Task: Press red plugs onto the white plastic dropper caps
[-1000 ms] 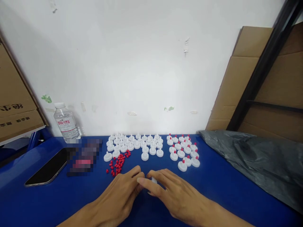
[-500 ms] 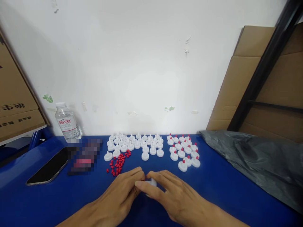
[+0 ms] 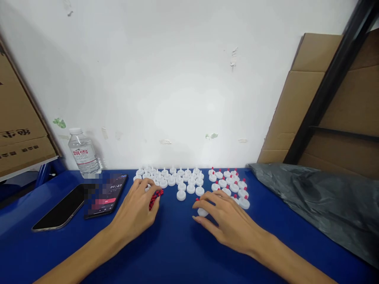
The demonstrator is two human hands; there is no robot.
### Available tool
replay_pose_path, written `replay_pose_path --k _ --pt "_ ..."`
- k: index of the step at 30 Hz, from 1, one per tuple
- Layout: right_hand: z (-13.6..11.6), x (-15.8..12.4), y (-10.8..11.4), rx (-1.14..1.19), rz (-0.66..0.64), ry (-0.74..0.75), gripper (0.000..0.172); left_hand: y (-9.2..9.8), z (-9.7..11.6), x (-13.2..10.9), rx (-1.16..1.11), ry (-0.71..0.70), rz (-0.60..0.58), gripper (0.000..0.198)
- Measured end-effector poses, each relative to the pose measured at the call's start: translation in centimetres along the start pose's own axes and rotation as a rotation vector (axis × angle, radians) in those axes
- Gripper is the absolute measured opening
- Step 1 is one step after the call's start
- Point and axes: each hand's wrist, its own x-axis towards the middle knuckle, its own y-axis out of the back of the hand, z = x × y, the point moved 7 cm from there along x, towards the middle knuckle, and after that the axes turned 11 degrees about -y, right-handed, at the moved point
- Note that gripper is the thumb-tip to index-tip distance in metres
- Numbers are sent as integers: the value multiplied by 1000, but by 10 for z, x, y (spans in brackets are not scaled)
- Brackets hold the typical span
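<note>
The red caps (image 3: 152,203) lie under and between the thumb and curled fingers of the left hand (image 3: 135,207), much the nearer hand; thumb and forefinger stand apart, and whether a cap is pinched I cannot tell. Their long axes are too small to read. Beyond those fingertips, and on toward the right, sit the plain lids (image 3: 181,195). At the right hand (image 3: 232,223), one lid (image 3: 202,213) shows between curved fingers and lower thumb, its red tip leaning toward the left hand; firm hold or loose, I cannot tell. The capped lids (image 3: 244,203) lie just beyond that grip. Half a second ago the hands met around a white piece; now they are well apart.
</note>
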Motion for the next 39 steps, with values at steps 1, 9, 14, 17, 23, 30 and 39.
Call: replay_pose_path --k 1,9,14,17,23,30,39 --pt "2 1 0 8 -14 -7 18 -1 -3 -1 16 4 2 25" --pt "4 4 -8 -29 -151 -25 28 -22 -15 -9 5 14 -40 26" --pt "8 2 -15 -30 -151 -4 16 -31 -23 -11 -27 47 -58 25" --pt "12 2 -16 -64 -148 -21 15 -33 -25 -10 -63 45 -70 22" --pt "19 6 -15 -203 -147 -39 7 -33 -23 -6 -107 36 -98 19" --pt "30 6 -16 -423 -134 -38 29 -32 -17 -6 -123 26 -119 17" --pt "24 6 -12 -325 -25 -73 23 -24 -15 -3 -202 71 -74 17"
